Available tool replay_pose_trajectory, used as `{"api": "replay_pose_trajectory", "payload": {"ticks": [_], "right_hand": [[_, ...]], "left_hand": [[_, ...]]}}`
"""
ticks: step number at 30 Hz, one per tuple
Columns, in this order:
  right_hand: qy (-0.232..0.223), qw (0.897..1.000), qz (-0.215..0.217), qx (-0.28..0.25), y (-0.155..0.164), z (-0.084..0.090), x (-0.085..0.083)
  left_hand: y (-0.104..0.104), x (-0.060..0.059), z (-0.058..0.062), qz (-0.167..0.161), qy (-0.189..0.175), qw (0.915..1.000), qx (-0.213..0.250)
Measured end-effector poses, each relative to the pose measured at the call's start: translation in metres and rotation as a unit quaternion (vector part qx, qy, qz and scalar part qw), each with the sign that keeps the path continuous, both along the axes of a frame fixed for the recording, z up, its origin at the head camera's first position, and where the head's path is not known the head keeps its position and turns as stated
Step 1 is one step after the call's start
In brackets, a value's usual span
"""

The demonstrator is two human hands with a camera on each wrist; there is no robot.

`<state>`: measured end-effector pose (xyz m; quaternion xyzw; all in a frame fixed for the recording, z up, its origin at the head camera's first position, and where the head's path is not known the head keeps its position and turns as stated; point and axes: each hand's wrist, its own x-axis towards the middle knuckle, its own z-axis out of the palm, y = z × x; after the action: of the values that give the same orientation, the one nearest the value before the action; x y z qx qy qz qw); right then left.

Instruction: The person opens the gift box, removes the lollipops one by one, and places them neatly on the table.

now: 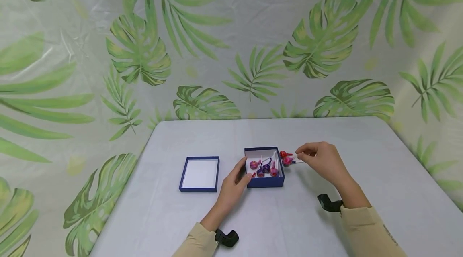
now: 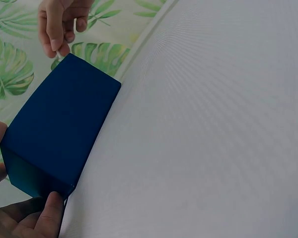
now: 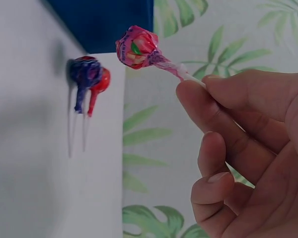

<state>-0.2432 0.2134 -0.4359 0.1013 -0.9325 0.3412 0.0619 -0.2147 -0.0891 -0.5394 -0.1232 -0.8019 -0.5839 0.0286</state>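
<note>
A blue box (image 1: 265, 183) with a white inside holds several wrapped lollipops (image 1: 267, 168), pink and purple. My left hand (image 1: 231, 186) grips its left side, with the thumb at the near corner; in the left wrist view, fingers press against the blue wall. Just past the box's right side, my right hand (image 1: 323, 161) pinches the white stick of a pink lollipop (image 3: 137, 47) between thumb and forefinger, its wrapped head pointing toward the box. Beneath it on the table lie a dark blue lollipop (image 3: 85, 72) and a red lollipop (image 3: 100, 82), side by side against the box.
To the left of the box lies a shallow blue lid (image 1: 198, 190), white side up. Both stand on a white-covered table (image 1: 137, 217). A leaf-patterned sheet (image 1: 260, 28) hangs behind the table and down its sides.
</note>
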Motion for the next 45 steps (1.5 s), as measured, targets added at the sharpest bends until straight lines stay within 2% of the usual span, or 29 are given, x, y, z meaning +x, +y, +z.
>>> {"api": "replay_pose_trajectory", "payload": {"ticks": [13, 25, 32, 45], "right_hand": [[-0.039, 0.999, 0.010, -0.008, -0.001, -0.025, -0.002], [-0.045, 0.999, 0.016, -0.006, 0.001, -0.033, -0.004], [-0.060, 0.998, 0.014, 0.009, 0.008, -0.036, -0.007], [-0.065, 0.997, 0.013, 0.045, 0.019, -0.053, -0.015]], "left_hand": [[0.001, 0.000, 0.001, 0.005, 0.000, 1.0000, -0.001], [0.001, -0.001, -0.002, 0.009, 0.003, 0.9999, -0.006], [0.003, 0.017, 0.035, 0.006, -0.003, 0.9998, 0.016], [0.004, 0.019, 0.038, 0.007, -0.006, 0.9997, 0.024]]}}
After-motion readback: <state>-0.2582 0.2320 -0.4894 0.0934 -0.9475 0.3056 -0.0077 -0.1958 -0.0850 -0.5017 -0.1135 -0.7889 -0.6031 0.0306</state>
